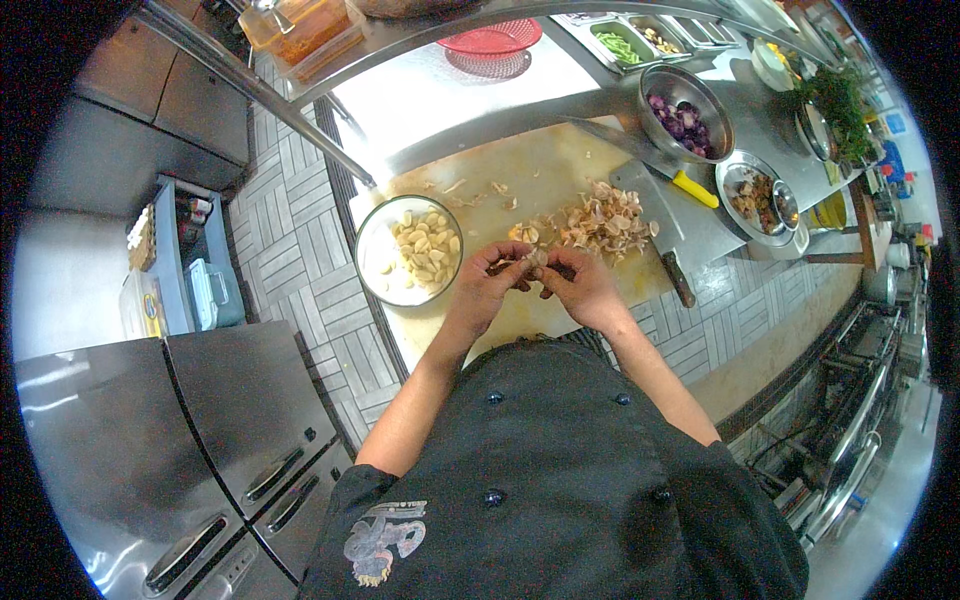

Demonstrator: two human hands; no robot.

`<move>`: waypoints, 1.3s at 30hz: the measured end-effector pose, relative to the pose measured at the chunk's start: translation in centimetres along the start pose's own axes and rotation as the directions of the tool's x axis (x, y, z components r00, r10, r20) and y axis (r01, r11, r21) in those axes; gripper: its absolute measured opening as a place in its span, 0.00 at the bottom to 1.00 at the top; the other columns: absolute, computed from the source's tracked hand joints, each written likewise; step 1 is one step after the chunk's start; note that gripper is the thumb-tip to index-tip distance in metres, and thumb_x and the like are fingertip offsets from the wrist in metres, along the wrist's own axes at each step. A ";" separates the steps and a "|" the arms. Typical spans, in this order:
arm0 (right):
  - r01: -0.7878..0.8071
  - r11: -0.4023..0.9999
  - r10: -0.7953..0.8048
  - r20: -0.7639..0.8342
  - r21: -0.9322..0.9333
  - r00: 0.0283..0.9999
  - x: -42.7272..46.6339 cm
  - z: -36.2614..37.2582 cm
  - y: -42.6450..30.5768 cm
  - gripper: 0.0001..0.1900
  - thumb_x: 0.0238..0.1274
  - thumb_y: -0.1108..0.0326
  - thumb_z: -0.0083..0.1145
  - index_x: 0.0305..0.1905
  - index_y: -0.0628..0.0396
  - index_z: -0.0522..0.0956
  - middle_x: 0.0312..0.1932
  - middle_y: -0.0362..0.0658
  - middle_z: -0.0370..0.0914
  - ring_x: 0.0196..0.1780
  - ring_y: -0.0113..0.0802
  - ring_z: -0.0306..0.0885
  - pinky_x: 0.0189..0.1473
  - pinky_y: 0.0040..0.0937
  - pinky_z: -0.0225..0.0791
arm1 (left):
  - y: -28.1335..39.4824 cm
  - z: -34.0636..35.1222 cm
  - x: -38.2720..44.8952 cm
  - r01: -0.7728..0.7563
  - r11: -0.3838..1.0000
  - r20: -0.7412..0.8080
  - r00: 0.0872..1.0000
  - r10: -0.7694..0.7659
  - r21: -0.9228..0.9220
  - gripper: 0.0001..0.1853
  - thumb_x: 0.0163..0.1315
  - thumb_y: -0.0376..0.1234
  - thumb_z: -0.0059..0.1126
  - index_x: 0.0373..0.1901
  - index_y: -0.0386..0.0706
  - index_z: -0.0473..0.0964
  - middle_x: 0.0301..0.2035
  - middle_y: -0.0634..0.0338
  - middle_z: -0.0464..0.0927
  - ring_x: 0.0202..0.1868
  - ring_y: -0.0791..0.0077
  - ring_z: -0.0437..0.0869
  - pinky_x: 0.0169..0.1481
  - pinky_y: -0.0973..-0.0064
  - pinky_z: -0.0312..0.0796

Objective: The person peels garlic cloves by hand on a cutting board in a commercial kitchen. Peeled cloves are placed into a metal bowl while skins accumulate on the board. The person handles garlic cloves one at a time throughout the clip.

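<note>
My left hand and my right hand meet over the near part of a worn cutting board. Between their fingertips is a small garlic clove with papery skin, partly covered by the fingers. Just beyond the fingers lies more unpeeled garlic. To the left, close to my left hand, stands a glass bowl holding peeled garlic cloves. A heap of loose garlic skins spreads on the board beyond my right hand.
Right of the skins lie a cleaver and a yellow-handled knife. A steel bowl of purple onion pieces and a metal dish stand beyond. At the back sits a red basket. A metal post rises at left.
</note>
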State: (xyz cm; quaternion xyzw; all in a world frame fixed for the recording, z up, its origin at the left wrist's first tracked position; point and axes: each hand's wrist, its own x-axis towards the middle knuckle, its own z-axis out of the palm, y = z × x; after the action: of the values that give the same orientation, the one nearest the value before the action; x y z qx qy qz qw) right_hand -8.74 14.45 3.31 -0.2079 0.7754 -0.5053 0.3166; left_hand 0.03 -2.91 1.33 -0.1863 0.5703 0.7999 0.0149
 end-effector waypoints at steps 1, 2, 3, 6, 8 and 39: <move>0.002 1.000 -0.002 0.000 0.018 1.000 0.1 0.1 0.2 0.12 0.72 0.63 0.61 0.42 0.64 0.81 0.30 0.45 0.84 0.32 0.28 0.82 0.36 0.31 0.75 | 0.0 0.0 0.1 0.004 1.000 -0.002 1.000 -0.004 0.009 0.14 0.72 0.29 0.60 0.55 0.35 0.79 0.40 0.58 0.85 0.41 0.76 0.85 0.46 0.76 0.78; -0.028 0.999 0.029 -0.003 0.022 1.000 0.2 0.1 0.5 0.12 0.71 0.63 0.61 0.42 0.63 0.81 0.30 0.45 0.84 0.32 0.28 0.82 0.36 0.31 0.75 | -0.1 0.0 0.0 -0.023 1.000 0.005 1.000 0.023 0.006 0.14 0.72 0.29 0.60 0.56 0.35 0.79 0.40 0.58 0.86 0.41 0.76 0.85 0.46 0.76 0.78; 0.007 1.000 -0.007 -0.004 0.023 1.000 0.3 0.1 0.8 0.12 0.71 0.63 0.61 0.42 0.63 0.81 0.30 0.45 0.84 0.32 0.28 0.82 0.36 0.31 0.75 | -0.2 0.0 0.0 -0.032 0.999 0.005 0.999 0.032 0.009 0.14 0.72 0.29 0.60 0.56 0.35 0.79 0.40 0.58 0.86 0.42 0.76 0.85 0.45 0.76 0.79; -0.008 1.000 0.008 -0.009 -0.006 1.000 0.3 0.1 1.5 0.11 0.70 0.65 0.61 0.42 0.63 0.81 0.31 0.45 0.84 0.33 0.29 0.82 0.37 0.32 0.75 | -0.6 0.0 0.0 -0.059 0.998 -0.009 0.998 0.059 0.037 0.13 0.71 0.29 0.60 0.56 0.36 0.79 0.39 0.58 0.86 0.41 0.76 0.85 0.45 0.76 0.78; -0.041 0.999 0.041 -0.005 -0.007 0.999 0.3 0.1 1.8 0.10 0.69 0.65 0.61 0.42 0.63 0.81 0.31 0.45 0.84 0.33 0.30 0.81 0.37 0.32 0.75 | -0.7 0.0 0.0 -0.066 0.996 -0.012 0.998 0.067 0.059 0.13 0.71 0.29 0.60 0.55 0.37 0.80 0.39 0.59 0.85 0.40 0.77 0.84 0.44 0.76 0.78; 0.171 0.829 -0.335 -0.227 -0.533 0.915 -0.1 -1.1 -0.8 0.07 0.61 0.69 0.63 0.42 0.59 0.82 0.38 0.52 0.84 0.42 0.51 0.84 0.44 0.43 0.76 | -2.3 -0.8 0.4 0.047 0.998 0.177 0.983 -0.053 0.034 0.17 0.70 0.27 0.58 0.60 0.38 0.80 0.45 0.58 0.85 0.40 0.74 0.84 0.47 0.74 0.78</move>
State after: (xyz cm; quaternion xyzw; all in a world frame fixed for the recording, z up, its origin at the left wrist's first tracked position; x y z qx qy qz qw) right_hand -9.45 14.92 4.35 -0.3031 0.8847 -0.3500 0.0549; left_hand 0.42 -2.95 -1.08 -0.1283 0.5736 0.8042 0.0886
